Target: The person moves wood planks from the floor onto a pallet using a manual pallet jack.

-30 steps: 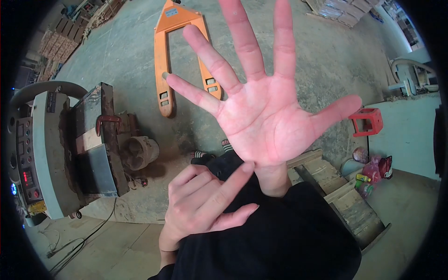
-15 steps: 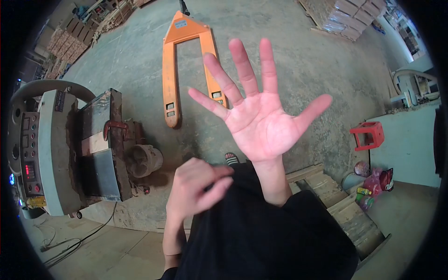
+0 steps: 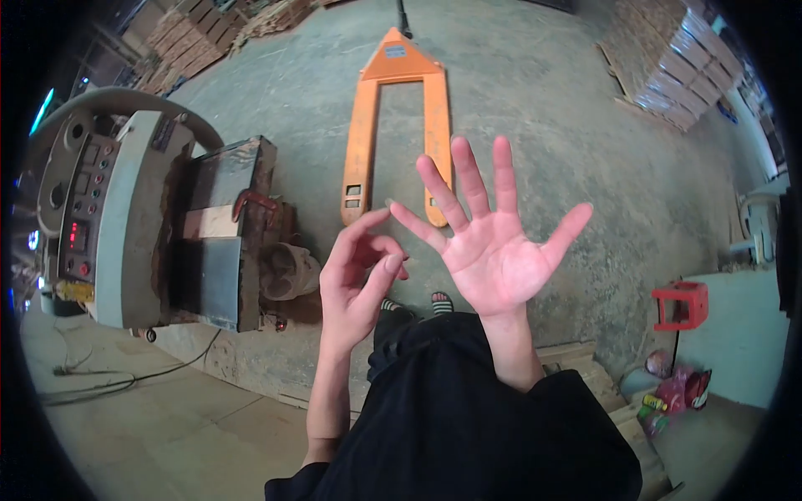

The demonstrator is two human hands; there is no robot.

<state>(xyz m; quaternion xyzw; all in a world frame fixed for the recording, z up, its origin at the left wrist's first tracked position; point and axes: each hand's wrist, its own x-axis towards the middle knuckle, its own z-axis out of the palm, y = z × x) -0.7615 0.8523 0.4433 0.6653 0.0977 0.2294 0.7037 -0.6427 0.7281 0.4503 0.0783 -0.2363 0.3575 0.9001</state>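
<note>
My right hand (image 3: 503, 260) is raised over the floor, palm toward me, fingers spread wide and nothing in it. Beside it on the left, my left hand (image 3: 352, 282) is loosely curled with its index finger stretched out. That fingertip is right at the tip of my right little finger. The left thumb stands close to the other bent fingers, and no object shows between them. Beyond both hands, an orange pallet jack (image 3: 357, 138) rests on the floor; my right fingers overlap one of its forks in this view.
At left stands a machine with a control panel (image 3: 82, 204), a red clamp (image 3: 251, 203) on its bed and a dirty bucket (image 3: 288, 271) beside it. A red stool (image 3: 681, 305), bags (image 3: 681, 388) and wooden boards (image 3: 576, 355) lie to the right. Wrapped stacks (image 3: 677, 67) stand behind.
My left hand has risen, and its index finger has uncurled toward my right little finger. My right hand stays spread and sits lower in view. The surroundings have shifted right as my head turned.
</note>
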